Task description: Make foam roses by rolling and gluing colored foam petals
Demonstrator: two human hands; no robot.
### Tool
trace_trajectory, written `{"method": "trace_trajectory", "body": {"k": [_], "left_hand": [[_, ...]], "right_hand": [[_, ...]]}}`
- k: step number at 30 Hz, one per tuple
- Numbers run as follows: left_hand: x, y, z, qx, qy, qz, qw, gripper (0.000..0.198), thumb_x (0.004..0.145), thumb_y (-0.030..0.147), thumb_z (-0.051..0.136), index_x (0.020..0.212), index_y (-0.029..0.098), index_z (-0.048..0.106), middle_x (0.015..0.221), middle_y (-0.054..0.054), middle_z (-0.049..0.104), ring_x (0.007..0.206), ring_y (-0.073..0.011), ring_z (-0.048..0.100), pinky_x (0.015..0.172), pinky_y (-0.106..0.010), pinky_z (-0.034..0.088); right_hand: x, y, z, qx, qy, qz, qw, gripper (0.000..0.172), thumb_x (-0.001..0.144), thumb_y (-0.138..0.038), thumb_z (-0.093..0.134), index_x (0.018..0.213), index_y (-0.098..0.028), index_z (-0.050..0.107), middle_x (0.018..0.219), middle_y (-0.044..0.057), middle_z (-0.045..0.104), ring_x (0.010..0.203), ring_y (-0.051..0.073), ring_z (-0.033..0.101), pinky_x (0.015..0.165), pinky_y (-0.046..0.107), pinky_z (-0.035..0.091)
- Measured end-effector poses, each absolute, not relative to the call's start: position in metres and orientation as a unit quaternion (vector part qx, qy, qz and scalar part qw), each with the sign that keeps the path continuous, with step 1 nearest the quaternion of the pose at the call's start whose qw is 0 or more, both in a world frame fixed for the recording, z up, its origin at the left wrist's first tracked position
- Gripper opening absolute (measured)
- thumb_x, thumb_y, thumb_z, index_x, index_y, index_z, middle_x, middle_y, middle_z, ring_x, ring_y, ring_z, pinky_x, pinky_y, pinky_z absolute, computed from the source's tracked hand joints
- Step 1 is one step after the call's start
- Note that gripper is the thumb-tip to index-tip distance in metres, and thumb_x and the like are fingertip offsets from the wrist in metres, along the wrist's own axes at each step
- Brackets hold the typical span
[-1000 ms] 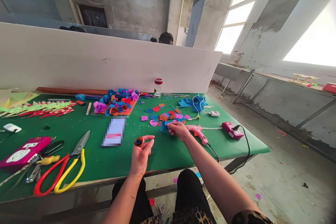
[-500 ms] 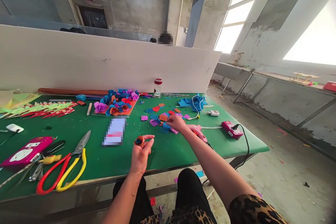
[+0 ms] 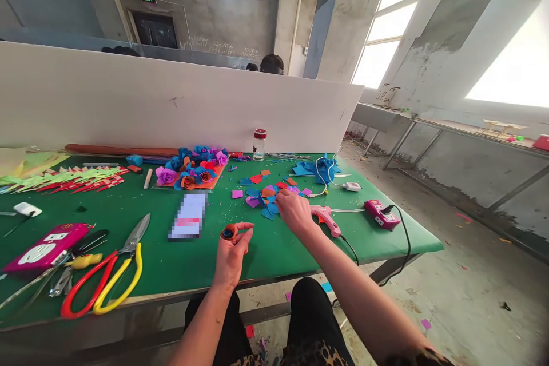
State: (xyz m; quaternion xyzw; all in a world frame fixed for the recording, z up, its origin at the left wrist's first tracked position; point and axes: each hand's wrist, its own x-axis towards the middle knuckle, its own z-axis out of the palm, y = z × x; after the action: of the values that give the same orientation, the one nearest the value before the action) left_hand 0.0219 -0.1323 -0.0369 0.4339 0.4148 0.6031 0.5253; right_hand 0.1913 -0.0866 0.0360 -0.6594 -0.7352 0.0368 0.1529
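Note:
My left hand (image 3: 232,254) is closed around a small rolled paper flower (image 3: 229,233), orange outside with a dark blue centre, held just above the front of the table. To the right, my right hand (image 3: 295,210) reaches down onto a loose pile of coloured paper petals (image 3: 268,191), blue, orange, red and purple. Its fingers are bent together at the edge of the pile, next to blue petals (image 3: 269,210). The fingertips are partly hidden, so what they pinch cannot be made out. Beside this hand lies a pink glue gun (image 3: 326,218).
Finished paper roses (image 3: 191,168) sit at the back, behind a phone (image 3: 187,216). Large red-and-yellow-handled scissors (image 3: 128,257) and a magenta power strip (image 3: 47,247) lie left. A glass jar (image 3: 259,146) stands by the white partition (image 3: 206,103). Another power strip (image 3: 381,214) is at right.
My right hand has shifted slightly right and toward me at the petal pile, its fingers curled more. The left hand keeps the paper flower in place. The view has tilted slightly.

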Motion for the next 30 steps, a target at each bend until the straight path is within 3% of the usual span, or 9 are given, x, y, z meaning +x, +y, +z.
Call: {"method": "trace_trajectory", "body": {"k": [4,6,9,11,14,21,24,27,30], "left_hand": [[0.022,-0.132,-0.031,0.38,0.404,0.646,0.525,0.032,0.065,0.039,0.079,0.082,0.017,0.064,0.044,0.011,0.031,0.042,-0.0053,0.026,0.044,-0.021,0.019],[0.019,-0.135,-0.022,0.359,0.384,0.648,0.551,0.032,0.068,0.041,0.079,0.082,0.017,0.062,0.044,0.012,0.028,0.041,-0.0049,0.023,0.043,-0.021,0.019],[0.014,-0.142,-0.007,0.371,0.359,0.595,0.616,0.041,0.074,0.052,0.073,0.086,0.014,0.065,0.044,0.012,0.025,0.041,-0.0047,0.018,0.042,-0.022,0.015],[0.012,-0.147,-0.001,0.392,0.364,0.571,0.623,0.047,0.075,0.059,0.07,0.088,0.014,0.066,0.048,0.01,0.031,0.042,-0.0041,0.018,0.042,-0.022,0.013],[0.013,-0.15,0.003,0.421,0.383,0.539,0.621,0.054,0.07,0.065,0.072,0.086,0.014,0.065,0.054,0.009,0.036,0.043,-0.0022,0.015,0.043,-0.022,0.01],[0.028,-0.148,0.009,0.431,0.421,0.511,0.613,0.039,0.058,0.043,0.085,0.076,0.015,0.064,0.054,0.009,0.043,0.041,-0.0018,0.022,0.041,-0.02,0.014],[0.03,-0.141,0.012,0.456,0.447,0.496,0.589,0.038,0.056,0.042,0.084,0.072,0.015,0.063,0.052,0.008,0.045,0.04,-0.002,0.023,0.041,-0.02,0.014],[0.032,-0.132,0.012,0.497,0.471,0.463,0.563,0.039,0.055,0.044,0.083,0.074,0.016,0.064,0.052,0.008,0.046,0.04,-0.0035,0.026,0.041,-0.021,0.016],[0.035,-0.122,0.007,0.547,0.485,0.453,0.51,0.034,0.06,0.046,0.077,0.072,0.016,0.065,0.055,0.004,0.055,0.043,-0.007,0.036,0.044,-0.022,0.025]], "right_hand": [[0.164,-0.15,0.039,-0.577,-0.775,0.061,0.252,0.022,0.097,-0.027,0.044,0.088,-0.025,0.065,0.095,0.009,0.064,0.087,0.022,0.06,0.068,0.028,0.04],[0.155,-0.169,0.028,-0.543,-0.741,0.166,0.358,0.021,0.096,-0.033,0.047,0.083,-0.026,0.063,0.092,0.007,0.063,0.083,0.02,0.058,0.069,0.027,0.041],[0.154,-0.177,0.007,-0.475,-0.565,0.414,0.533,0.026,0.087,-0.047,0.06,0.075,-0.024,0.059,0.068,0.001,0.053,0.06,0.014,0.046,0.057,0.025,0.037],[0.158,-0.175,-0.004,-0.397,-0.432,0.566,0.579,0.033,0.078,-0.052,0.07,0.073,-0.021,0.057,0.057,-0.004,0.042,0.051,0.01,0.034,0.05,0.023,0.028],[0.161,-0.175,-0.011,-0.325,-0.328,0.667,0.585,0.039,0.067,-0.048,0.081,0.071,-0.018,0.057,0.054,-0.007,0.041,0.048,0.006,0.029,0.049,0.021,0.023],[0.169,-0.178,-0.013,-0.336,-0.323,0.669,0.58,0.044,0.065,-0.054,0.082,0.071,-0.016,0.061,0.055,-0.005,0.048,0.048,0.005,0.037,0.047,0.019,0.029],[0.178,-0.17,-0.015,-0.395,-0.391,0.597,0.579,0.046,0.072,-0.06,0.073,0.076,-0.015,0.064,0.064,-0.001,0.057,0.051,0.007,0.044,0.049,0.02,0.035],[0.184,-0.159,-0.02,-0.447,-0.458,0.533,0.554,0.041,0.068,-0.054,0.077,0.075,-0.016,0.063,0.062,-0.003,0.059,0.048,0.007,0.044,0.046,0.02,0.034],[0.188,-0.151,-0.025,-0.489,-0.482,0.511,0.518,0.036,0.069,-0.051,0.074,0.071,-0.017,0.061,0.06,-0.002,0.062,0.043,0.008,0.045,0.044,0.022,0.033]]}}
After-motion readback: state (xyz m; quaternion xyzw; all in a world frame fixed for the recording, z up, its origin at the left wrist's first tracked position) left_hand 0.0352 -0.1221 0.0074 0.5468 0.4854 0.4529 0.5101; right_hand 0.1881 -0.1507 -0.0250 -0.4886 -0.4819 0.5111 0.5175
